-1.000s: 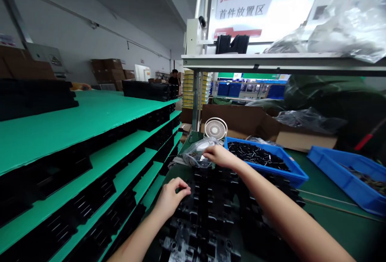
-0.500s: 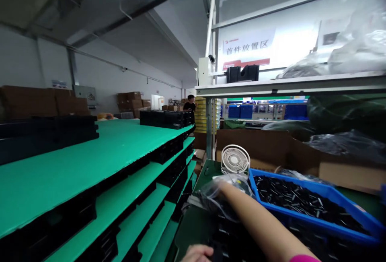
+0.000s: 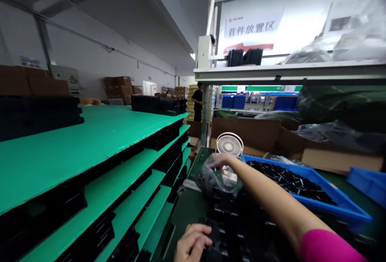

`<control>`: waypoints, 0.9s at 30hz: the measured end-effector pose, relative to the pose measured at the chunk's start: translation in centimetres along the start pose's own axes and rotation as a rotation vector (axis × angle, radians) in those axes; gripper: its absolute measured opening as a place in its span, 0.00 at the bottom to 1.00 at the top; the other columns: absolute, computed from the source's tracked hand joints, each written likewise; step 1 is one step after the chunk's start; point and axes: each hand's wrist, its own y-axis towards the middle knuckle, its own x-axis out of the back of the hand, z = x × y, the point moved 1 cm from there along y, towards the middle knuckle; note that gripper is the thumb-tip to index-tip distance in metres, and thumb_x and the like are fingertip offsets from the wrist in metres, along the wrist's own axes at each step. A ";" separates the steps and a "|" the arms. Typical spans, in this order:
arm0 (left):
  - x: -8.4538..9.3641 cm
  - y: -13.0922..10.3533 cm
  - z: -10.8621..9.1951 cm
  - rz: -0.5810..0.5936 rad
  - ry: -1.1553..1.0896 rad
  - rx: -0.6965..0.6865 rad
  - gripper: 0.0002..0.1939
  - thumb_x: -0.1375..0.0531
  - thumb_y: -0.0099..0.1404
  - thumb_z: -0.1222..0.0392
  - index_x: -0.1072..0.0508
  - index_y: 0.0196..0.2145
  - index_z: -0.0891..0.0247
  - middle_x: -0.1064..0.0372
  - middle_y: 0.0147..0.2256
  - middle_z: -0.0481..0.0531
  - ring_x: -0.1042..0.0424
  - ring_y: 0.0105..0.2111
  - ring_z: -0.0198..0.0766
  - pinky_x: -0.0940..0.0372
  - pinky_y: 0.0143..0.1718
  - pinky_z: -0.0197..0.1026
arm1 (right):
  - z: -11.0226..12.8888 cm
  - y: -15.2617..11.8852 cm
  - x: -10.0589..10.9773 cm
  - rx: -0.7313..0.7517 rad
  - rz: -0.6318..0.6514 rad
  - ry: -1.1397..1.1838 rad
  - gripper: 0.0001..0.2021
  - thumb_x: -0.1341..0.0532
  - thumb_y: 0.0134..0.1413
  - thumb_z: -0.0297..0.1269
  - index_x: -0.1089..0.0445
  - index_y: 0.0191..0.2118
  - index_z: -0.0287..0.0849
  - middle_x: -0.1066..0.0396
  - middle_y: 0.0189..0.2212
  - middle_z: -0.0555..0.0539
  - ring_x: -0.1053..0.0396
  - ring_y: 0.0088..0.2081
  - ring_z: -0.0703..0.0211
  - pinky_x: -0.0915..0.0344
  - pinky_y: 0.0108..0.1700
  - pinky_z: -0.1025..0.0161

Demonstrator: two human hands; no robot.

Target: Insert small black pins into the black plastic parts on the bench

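Observation:
My right hand (image 3: 222, 159) reaches far across the bench, its fingers bent and closed on a clear plastic bag (image 3: 212, 178). What lies inside the bag is hard to make out. Near the bottom edge is my left hand (image 3: 193, 242), its fingers curled against the left side of a black plastic part (image 3: 221, 230) and gripping its edge. Several such dark parts lie under my right forearm, partly hidden by it. A blue bin (image 3: 340, 203) of small black pieces (image 3: 289, 181) with shiny metal bits stands to the right of that arm.
A white fan (image 3: 229, 144) stands behind the bag. At left, green sheets (image 3: 99, 121) are stacked in layers with black parts between them. A shelf (image 3: 286, 73) crosses above the bench. Another blue bin (image 3: 369, 183) sits at right. A person (image 3: 198, 103) stands far back.
My right hand has drawn the bag up a little, and its fingers now show. The left hand has come further into view beside the black part. The whole view has shifted.

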 end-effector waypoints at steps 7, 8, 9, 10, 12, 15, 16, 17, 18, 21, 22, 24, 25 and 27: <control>0.3 -0.3 -2.1 0.047 -0.026 0.048 0.18 0.49 0.66 0.52 0.23 0.29 0.60 0.25 0.40 0.56 0.29 0.43 0.43 0.35 0.47 0.47 | -2.2 -0.6 -0.8 0.033 0.011 0.255 0.14 0.31 0.37 0.40 0.28 0.30 0.35 0.32 0.18 0.51 0.34 0.22 0.64 0.35 0.26 0.68; 0.3 -0.4 -2.1 0.054 -0.032 0.056 0.18 0.50 0.66 0.52 0.23 0.30 0.60 0.25 0.41 0.56 0.29 0.43 0.43 0.36 0.48 0.47 | -2.3 -0.9 -0.9 0.053 -0.011 0.314 0.13 0.32 0.39 0.39 0.28 0.31 0.35 0.31 0.19 0.50 0.34 0.23 0.64 0.35 0.27 0.68; 0.3 -0.4 -2.2 0.059 -0.037 0.063 0.18 0.50 0.66 0.52 0.23 0.30 0.60 0.26 0.41 0.56 0.29 0.44 0.43 0.36 0.49 0.48 | -2.5 -1.2 -1.0 0.074 -0.036 0.375 0.12 0.33 0.41 0.37 0.28 0.33 0.36 0.30 0.21 0.50 0.34 0.24 0.64 0.34 0.28 0.69; 0.3 -0.5 -2.2 0.062 -0.040 0.069 0.17 0.50 0.67 0.53 0.23 0.31 0.60 0.26 0.42 0.56 0.29 0.44 0.43 0.37 0.50 0.48 | -2.6 -1.5 -1.1 0.095 -0.062 0.437 0.11 0.33 0.41 0.34 0.28 0.34 0.36 0.30 0.23 0.49 0.33 0.25 0.64 0.34 0.29 0.69; 0.4 -0.5 -2.4 0.065 -0.046 0.075 0.17 0.49 0.67 0.53 0.23 0.31 0.60 0.26 0.43 0.55 0.29 0.45 0.42 0.37 0.51 0.48 | -2.8 -2.2 -1.2 0.138 -0.118 0.564 0.12 0.35 0.41 0.29 0.29 0.37 0.37 0.29 0.25 0.49 0.32 0.26 0.64 0.33 0.31 0.68; 0.6 -0.5 -2.8 0.074 -0.059 0.074 0.15 0.48 0.66 0.54 0.23 0.32 0.60 0.26 0.42 0.54 0.29 0.45 0.42 0.36 0.50 0.46 | -3.2 -3.5 -1.6 0.202 -0.213 0.756 0.13 0.37 0.44 0.28 0.31 0.40 0.37 0.29 0.27 0.49 0.32 0.27 0.65 0.32 0.34 0.66; 0.7 -0.5 -2.9 0.072 -0.061 0.073 0.15 0.48 0.66 0.54 0.23 0.32 0.60 0.25 0.41 0.54 0.29 0.44 0.41 0.35 0.49 0.46 | -3.3 -4.0 -1.7 0.223 -0.245 0.815 0.14 0.38 0.44 0.29 0.32 0.41 0.37 0.29 0.27 0.49 0.32 0.27 0.65 0.32 0.35 0.66; 0.9 -0.5 -3.1 0.058 -0.056 0.071 0.15 0.48 0.66 0.54 0.23 0.32 0.60 0.25 0.40 0.54 0.28 0.43 0.41 0.35 0.48 0.45 | -3.4 -4.5 -1.9 0.246 -0.276 0.870 0.15 0.38 0.43 0.29 0.32 0.41 0.37 0.30 0.27 0.49 0.33 0.27 0.65 0.33 0.35 0.65; 1.1 -0.4 -3.3 0.029 -0.040 0.065 0.15 0.47 0.66 0.54 0.23 0.32 0.60 0.25 0.39 0.53 0.28 0.43 0.41 0.34 0.48 0.45 | -3.5 -5.0 -2.0 0.271 -0.307 0.921 0.16 0.37 0.43 0.29 0.33 0.42 0.37 0.30 0.26 0.50 0.33 0.28 0.65 0.33 0.36 0.65; 2.0 0.2 -4.2 -0.103 0.054 0.036 0.13 0.47 0.66 0.54 0.23 0.33 0.60 0.25 0.39 0.53 0.29 0.43 0.41 0.35 0.49 0.45 | -3.5 -6.7 -2.2 0.352 -0.400 1.054 0.16 0.35 0.41 0.33 0.33 0.40 0.38 0.32 0.25 0.52 0.35 0.27 0.67 0.35 0.35 0.67; 2.2 0.4 -4.7 -0.130 0.080 0.030 0.13 0.46 0.65 0.54 0.23 0.33 0.60 0.26 0.39 0.53 0.29 0.44 0.41 0.35 0.49 0.45 | -3.4 -7.3 -2.3 0.377 -0.422 1.090 0.16 0.35 0.41 0.34 0.33 0.39 0.38 0.33 0.25 0.53 0.35 0.27 0.68 0.35 0.35 0.68; 2.4 1.0 -6.1 -0.121 0.093 0.029 0.13 0.46 0.65 0.54 0.23 0.35 0.60 0.26 0.40 0.53 0.29 0.44 0.41 0.35 0.49 0.45 | -3.1 -8.7 -2.3 0.415 -0.436 1.144 0.17 0.33 0.39 0.36 0.33 0.38 0.38 0.33 0.25 0.53 0.35 0.27 0.69 0.36 0.34 0.69; 2.3 1.3 -7.0 -0.088 0.086 0.034 0.13 0.46 0.65 0.54 0.24 0.35 0.60 0.26 0.41 0.53 0.29 0.44 0.40 0.35 0.49 0.44 | -2.9 -9.5 -2.4 0.429 -0.431 1.164 0.18 0.32 0.38 0.37 0.32 0.37 0.38 0.32 0.26 0.53 0.35 0.28 0.68 0.36 0.34 0.68; 1.8 1.9 -8.8 0.000 0.068 0.050 0.13 0.47 0.66 0.54 0.24 0.38 0.59 0.26 0.42 0.52 0.29 0.45 0.40 0.35 0.50 0.43 | -2.5 -11.5 -2.5 0.447 -0.417 1.191 0.19 0.30 0.37 0.38 0.31 0.38 0.38 0.31 0.27 0.52 0.34 0.29 0.68 0.36 0.34 0.68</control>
